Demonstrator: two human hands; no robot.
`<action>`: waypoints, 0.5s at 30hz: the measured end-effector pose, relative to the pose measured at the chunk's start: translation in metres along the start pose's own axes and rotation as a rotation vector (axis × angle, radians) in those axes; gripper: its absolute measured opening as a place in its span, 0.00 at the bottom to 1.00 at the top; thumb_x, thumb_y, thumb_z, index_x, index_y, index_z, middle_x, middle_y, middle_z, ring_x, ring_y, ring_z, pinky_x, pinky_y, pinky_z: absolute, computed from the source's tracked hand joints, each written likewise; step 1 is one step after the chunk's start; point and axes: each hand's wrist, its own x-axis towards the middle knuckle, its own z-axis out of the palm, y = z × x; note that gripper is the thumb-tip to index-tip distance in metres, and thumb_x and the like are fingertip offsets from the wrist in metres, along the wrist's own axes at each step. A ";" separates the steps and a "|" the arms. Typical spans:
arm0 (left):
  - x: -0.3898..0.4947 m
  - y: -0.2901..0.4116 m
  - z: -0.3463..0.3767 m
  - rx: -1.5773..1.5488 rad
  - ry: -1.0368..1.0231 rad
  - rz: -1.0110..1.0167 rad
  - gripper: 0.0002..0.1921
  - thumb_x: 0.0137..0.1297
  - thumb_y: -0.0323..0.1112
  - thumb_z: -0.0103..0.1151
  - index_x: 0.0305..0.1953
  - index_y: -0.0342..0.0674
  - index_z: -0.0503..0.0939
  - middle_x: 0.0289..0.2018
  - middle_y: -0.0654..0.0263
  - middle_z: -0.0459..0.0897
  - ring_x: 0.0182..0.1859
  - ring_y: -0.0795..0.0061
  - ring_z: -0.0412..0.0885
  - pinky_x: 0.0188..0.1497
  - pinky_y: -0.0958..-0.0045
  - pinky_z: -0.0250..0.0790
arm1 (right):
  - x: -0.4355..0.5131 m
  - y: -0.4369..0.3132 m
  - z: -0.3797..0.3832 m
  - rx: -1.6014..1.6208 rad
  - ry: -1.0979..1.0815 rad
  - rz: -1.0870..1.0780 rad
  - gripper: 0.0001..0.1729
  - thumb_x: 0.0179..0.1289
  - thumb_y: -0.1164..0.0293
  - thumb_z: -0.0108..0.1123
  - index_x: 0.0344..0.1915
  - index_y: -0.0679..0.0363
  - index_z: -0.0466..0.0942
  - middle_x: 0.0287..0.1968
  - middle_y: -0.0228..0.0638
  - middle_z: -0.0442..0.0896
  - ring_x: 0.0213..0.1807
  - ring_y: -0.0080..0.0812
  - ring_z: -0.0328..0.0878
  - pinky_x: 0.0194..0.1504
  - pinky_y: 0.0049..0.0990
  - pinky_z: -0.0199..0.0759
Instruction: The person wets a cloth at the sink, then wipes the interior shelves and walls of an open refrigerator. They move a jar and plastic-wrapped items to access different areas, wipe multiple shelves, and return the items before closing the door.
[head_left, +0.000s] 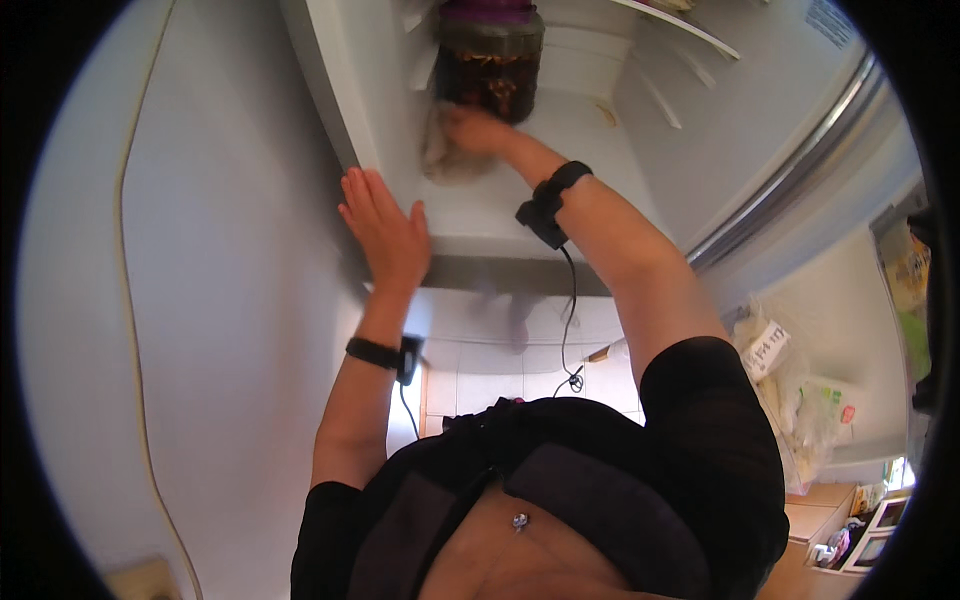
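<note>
My right hand (476, 131) reaches into the fridge and presses a pale, blurred cloth (448, 163) against the white fridge floor (480, 214). Just beyond it stands a large jar (491, 71) with a purple lid and dark contents. My left hand (386, 225) lies flat, thumb spread, against the fridge's left front edge (330, 97), with nothing in it. A yellowish stain (606, 114) marks the floor near the back right. Each of my wrists carries a black strap with a cable.
A shelf edge (686, 26) crosses above on the right. The opened fridge door (855, 322) stands at my right, with bagged food (814, 420) in its racks. A wall with a cord (124, 262) rises close on the left. One cable (570, 300) dangles below my right wrist.
</note>
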 end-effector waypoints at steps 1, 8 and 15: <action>0.001 -0.005 0.009 0.050 0.020 0.001 0.41 0.67 0.37 0.60 0.72 0.21 0.50 0.73 0.33 0.48 0.76 0.32 0.45 0.74 0.35 0.40 | 0.012 0.006 0.018 -0.221 -0.182 -0.193 0.30 0.70 0.56 0.51 0.60 0.69 0.76 0.62 0.58 0.76 0.65 0.54 0.72 0.63 0.43 0.68; -0.012 -0.030 0.043 0.159 0.191 0.064 0.37 0.63 0.37 0.64 0.66 0.23 0.59 0.68 0.30 0.57 0.73 0.27 0.52 0.71 0.27 0.42 | 0.074 0.001 0.045 0.092 -0.382 -0.028 0.27 0.64 0.61 0.52 0.52 0.71 0.82 0.59 0.55 0.80 0.57 0.46 0.80 0.57 0.38 0.72; -0.005 -0.032 0.037 0.178 0.183 0.094 0.39 0.61 0.37 0.66 0.67 0.25 0.59 0.69 0.32 0.57 0.73 0.26 0.52 0.69 0.24 0.41 | 0.016 -0.014 -0.018 0.316 -0.381 0.087 0.35 0.53 0.56 0.65 0.59 0.63 0.78 0.65 0.49 0.74 0.64 0.48 0.73 0.62 0.41 0.70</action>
